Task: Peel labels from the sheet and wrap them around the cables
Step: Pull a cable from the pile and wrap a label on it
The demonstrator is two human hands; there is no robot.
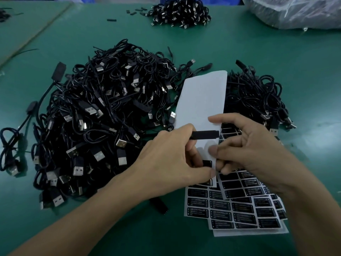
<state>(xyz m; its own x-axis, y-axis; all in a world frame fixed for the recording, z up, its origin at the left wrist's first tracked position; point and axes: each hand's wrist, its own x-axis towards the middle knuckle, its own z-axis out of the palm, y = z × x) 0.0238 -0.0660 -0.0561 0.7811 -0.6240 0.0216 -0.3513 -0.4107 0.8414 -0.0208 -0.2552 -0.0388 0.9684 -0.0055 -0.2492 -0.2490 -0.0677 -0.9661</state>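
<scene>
At your far left a loose cable (11, 137) lay coiled on the green mat (239, 52), apart from the rest. Next to it spread the big heap of cables (103, 117), black leads tangled together with their silver USB plugs showing on all sides. Your left hand (171, 157) came in over the near edge of that heap, its fingers curled, the upper ones gripping a black cable module (204, 134) that stuck out sideways toward your other hand. The left thumb reached down across the lower part of a long white backing sheet (203, 100), which stood up between your hands, mostly bare. One dark label (207, 163) sat on it just above that thumb, and motion blur hid whether the label was lifted. Your right hand (249, 150) met the sheet from the other side, thumb on its front and forefinger across it higher up, the remaining fingers curled in. It seemed to pinch the sheet, though the blur left the grip unclear. Under and in front of that hand several full label sheets (239, 209) lay fanned on the mat, overlapping. Behind your right hand was a smaller heap of cables (258, 100). Far back lay another heap (180, 12) and, rightmost, a clear plastic bag (295, 12).
</scene>
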